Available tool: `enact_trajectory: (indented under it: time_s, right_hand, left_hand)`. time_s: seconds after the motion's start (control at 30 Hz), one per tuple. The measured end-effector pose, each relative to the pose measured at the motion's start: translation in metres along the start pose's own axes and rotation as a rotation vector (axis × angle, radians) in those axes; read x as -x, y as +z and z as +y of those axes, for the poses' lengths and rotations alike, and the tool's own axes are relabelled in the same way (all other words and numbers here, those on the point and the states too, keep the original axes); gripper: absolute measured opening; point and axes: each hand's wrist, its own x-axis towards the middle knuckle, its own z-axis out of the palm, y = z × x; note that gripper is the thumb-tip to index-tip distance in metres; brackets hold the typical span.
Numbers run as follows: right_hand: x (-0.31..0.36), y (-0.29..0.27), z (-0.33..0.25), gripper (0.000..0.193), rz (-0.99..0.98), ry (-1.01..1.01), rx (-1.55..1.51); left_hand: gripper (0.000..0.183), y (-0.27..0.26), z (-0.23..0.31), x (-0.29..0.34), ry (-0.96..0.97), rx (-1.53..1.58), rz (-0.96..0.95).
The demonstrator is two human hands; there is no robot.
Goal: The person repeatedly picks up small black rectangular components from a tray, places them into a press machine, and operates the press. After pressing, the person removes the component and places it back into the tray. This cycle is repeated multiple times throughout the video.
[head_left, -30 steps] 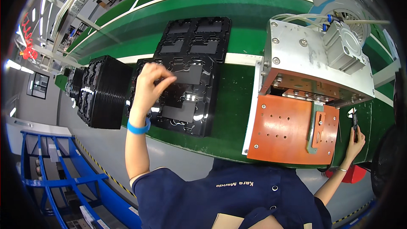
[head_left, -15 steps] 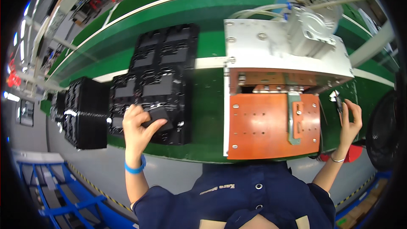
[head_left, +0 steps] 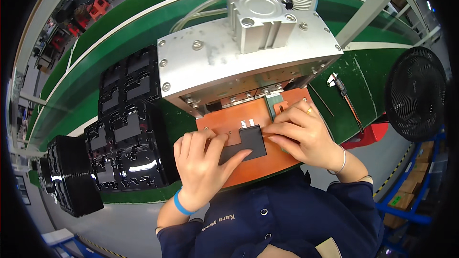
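Note:
A flat black L-shaped battery cell (head_left: 252, 142) with two silver tabs lies low over the orange plate (head_left: 282, 165) of a press fixture. My left hand (head_left: 203, 160) grips its left arm, thumb on top near the front edge and fingers behind. My right hand (head_left: 302, 131) is curled at the cell's right edge, thumb and forefinger tips against it. Beside those fingers, a greenish metal strip (head_left: 274, 104) and a small orange block (head_left: 281, 107) sit on the plate, partly covered by the hand.
The silver press housing (head_left: 210, 67) with its cylinder (head_left: 263, 19) overhangs the plate's back. Black trays (head_left: 126, 148) holding more cells stand left. A caliper (head_left: 345, 96) and thin rod (head_left: 321, 100) lie right on the green bench, near a black fan (head_left: 415, 93).
My left hand has carried a cell from the tray to the orange plate. My right hand has left the caliper and come over to the cell. The view has shifted right.

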Motion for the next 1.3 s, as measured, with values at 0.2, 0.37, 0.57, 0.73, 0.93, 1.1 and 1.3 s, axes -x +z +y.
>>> enact_trajectory:
  time_s: [0.2,0.37,0.57,0.73,0.93,1.1,1.3]
  right_hand:
    - [-0.005,0.016,0.0,0.031,-0.154,-0.04,0.016]
    - [-0.005,0.02,-0.005,0.037,-0.203,-0.049,0.087]
    - [-0.011,0.019,-0.005,0.037,-0.156,-0.012,0.064]
    - [-0.002,0.022,0.004,0.029,-0.118,-0.078,-0.094]
    - [-0.011,0.015,-0.006,0.028,-0.117,-0.009,0.068]
    - [0.008,0.006,0.001,0.032,0.134,0.019,0.037]
    - [0.017,-0.004,0.002,0.032,0.002,0.112,-0.049]
  left_hand:
    - [0.039,-0.004,-0.005,0.016,0.046,0.296,-0.221]
    - [0.033,0.002,-0.011,0.019,0.096,0.376,-0.196]
    - [0.034,0.0,-0.01,0.017,0.134,0.362,-0.229]
    - [0.039,-0.003,-0.01,0.016,0.146,0.356,-0.25]
    - [0.041,-0.004,-0.01,0.016,0.154,0.348,-0.271]
    - [0.042,-0.003,-0.01,0.014,0.14,0.346,-0.27]
    - [0.043,0.009,-0.011,-0.002,0.151,0.357,-0.248]
